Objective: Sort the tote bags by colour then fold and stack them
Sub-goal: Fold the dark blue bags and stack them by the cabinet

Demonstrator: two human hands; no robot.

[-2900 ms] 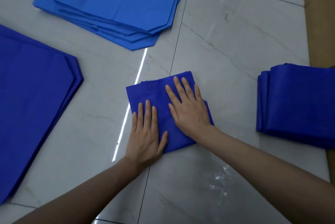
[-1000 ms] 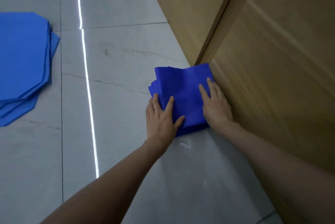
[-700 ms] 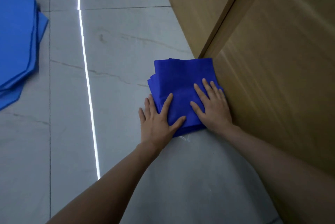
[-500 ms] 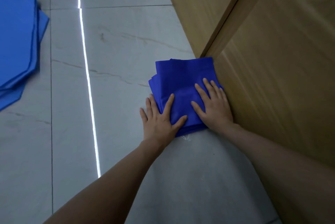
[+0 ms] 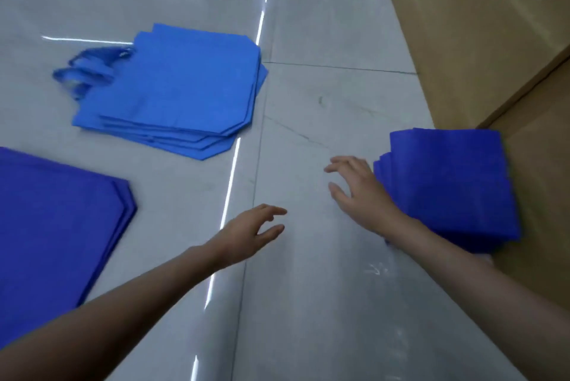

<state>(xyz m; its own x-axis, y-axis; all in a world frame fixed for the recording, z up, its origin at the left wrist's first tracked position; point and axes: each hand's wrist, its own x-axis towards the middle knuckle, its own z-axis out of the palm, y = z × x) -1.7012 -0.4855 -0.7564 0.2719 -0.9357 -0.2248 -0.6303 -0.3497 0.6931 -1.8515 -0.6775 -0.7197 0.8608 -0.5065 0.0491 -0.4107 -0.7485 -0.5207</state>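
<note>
The fingers [image 5: 271,211] of your left hand [image 5: 246,234] are loosely spread and a little curled, gripping nothing, above the glossy grey marble-tile floor [image 5: 308,303]. Your right hand [image 5: 361,195] is just as slack and empty, its fingers apart, and it sits just beside the stack of folded dark blue fabric tote bags [image 5: 447,183]; whether it touches that stack cannot be told. The stack rests at the right, against the light wooden panel [image 5: 493,57], its long axis running near to far along the panel and its staggered folded edges facing left. You appear to be between bags: the dark ones already folded are stacked, and neither hand has taken up another. The next move probably calls for a reach to the near left, to the pile of flat dark blue tote bags [image 5: 55,226], peeling off only the top one so the rest stay squared. That pile is cut off by the frame, so its handles and long axis cannot be told; only its clipped corners show, pointing right. Farther off, the pile of flat lighter blue tote bags [image 5: 175,87] lies with its looped handles [image 5: 83,72] pointing left and its clipped corners right, so its long axis runs left to right.
</note>
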